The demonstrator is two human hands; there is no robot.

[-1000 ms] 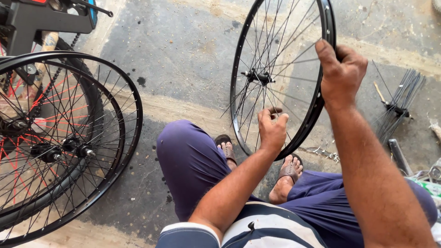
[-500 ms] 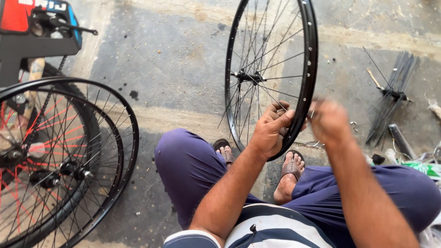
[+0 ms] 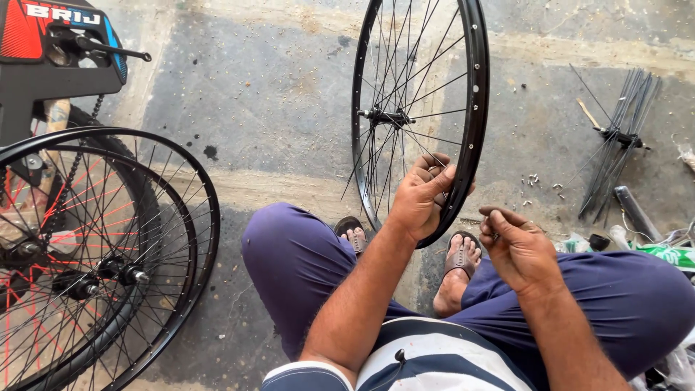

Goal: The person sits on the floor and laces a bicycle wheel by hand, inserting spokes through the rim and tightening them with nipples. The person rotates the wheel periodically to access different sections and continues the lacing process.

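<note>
Item: black wheel rim (image 3: 476,108), laced with thin spokes (image 3: 405,65), standing upright on the floor (image 3: 275,87) between my feet. My left hand (image 3: 420,195) grips the rim's lower edge; my right hand (image 3: 517,246) is pinched on something too small to tell. Handling, by my judgement: light, stiff at the rim, spokes bendable; hold by rim or hub (image 3: 384,114). Spare spoke bundle (image 3: 615,137) lies well apart.
</note>
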